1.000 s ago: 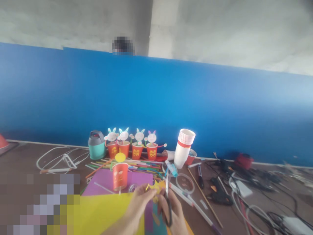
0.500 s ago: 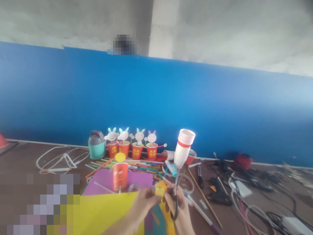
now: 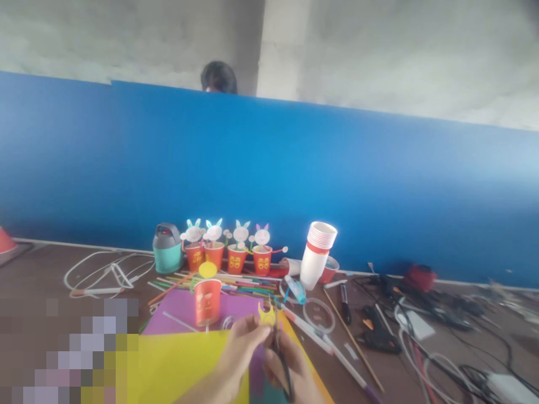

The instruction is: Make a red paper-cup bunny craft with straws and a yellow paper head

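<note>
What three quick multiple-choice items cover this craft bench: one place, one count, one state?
1. Where does the stack of white cups stand?
A. right of the bunny cups
B. left of the teal container
C. on the yellow paper

2. How many bunny cups line the blue wall?
A. two
B. four
C. six

3. What does the right hand hold?
A. marker
B. nothing
C. scissors

A: the stack is right of the row.
B: four bunny heads show.
C: the scissors meet the yellow cutout pinched by the left hand.
</note>
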### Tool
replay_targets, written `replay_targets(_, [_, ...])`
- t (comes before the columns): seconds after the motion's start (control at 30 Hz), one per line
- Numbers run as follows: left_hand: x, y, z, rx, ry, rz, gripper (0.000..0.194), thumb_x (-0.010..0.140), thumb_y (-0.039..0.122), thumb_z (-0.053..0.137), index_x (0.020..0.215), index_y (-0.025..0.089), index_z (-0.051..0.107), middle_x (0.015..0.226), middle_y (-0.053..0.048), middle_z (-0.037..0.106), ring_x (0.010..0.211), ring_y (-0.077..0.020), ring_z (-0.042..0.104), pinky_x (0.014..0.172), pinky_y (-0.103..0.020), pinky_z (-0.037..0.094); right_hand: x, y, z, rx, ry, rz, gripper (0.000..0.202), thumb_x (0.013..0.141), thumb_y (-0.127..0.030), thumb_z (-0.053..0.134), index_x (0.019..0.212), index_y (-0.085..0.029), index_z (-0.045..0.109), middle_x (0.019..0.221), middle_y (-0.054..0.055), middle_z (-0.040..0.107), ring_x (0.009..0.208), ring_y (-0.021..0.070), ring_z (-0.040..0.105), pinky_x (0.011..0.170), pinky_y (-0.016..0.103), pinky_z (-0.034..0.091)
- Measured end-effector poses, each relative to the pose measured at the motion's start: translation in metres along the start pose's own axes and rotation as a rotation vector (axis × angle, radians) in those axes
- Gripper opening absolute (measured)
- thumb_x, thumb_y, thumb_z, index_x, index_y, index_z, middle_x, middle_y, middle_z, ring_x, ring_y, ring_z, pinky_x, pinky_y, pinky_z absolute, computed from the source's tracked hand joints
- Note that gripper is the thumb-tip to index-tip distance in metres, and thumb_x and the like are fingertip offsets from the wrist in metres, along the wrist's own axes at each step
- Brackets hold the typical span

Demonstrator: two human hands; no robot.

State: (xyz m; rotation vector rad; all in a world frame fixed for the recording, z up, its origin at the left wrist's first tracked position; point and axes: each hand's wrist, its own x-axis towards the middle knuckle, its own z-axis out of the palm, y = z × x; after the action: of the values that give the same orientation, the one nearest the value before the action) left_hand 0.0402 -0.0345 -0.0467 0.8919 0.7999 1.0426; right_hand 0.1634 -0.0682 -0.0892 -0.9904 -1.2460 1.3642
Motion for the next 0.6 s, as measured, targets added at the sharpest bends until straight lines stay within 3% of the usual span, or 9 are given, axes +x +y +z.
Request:
replay_targets(0.3, [-0.0025, 0.0002, 0.0031, -0.055, -0.011, -0.046, 0.031, 0.062, 0.038, 0.077, 0.058, 0.018, 0.053, 0.051, 0.003, 0.056, 0.047, -0.0128, 0.052, 0.045, -0.024, 0.039, -0.0013, -0.0001, 0.0053, 0.025, 0.04, -0.001, 0.04, 0.075, -0.056, 0.067, 0.086, -0.02, 0.053, 0.062, -0.008, 0.04, 0.051, 0.008, 0.035, 0.048, 0.021, 0.03])
replay_targets(0.6, [-0.0053, 0.0053, 0.0035, -0.016, -0.062, -0.019, 0.024, 0.067, 0.036, 0.072, 0.058, 0.017, 0.059, 0.052, 0.002, 0.059, 0.049, -0.0135, 0.054, 0.052, -0.026, 0.038, -0.0021, -0.0036, 0.0079, 0.059, 0.062, -0.024, 0.035, 0.077, -0.052, 0.067, 0.083, -0.02, 0.054, 0.063, -0.008, 0.039, 0.051, 0.0067, 0.031, 0.047, 0.021, 0.026])
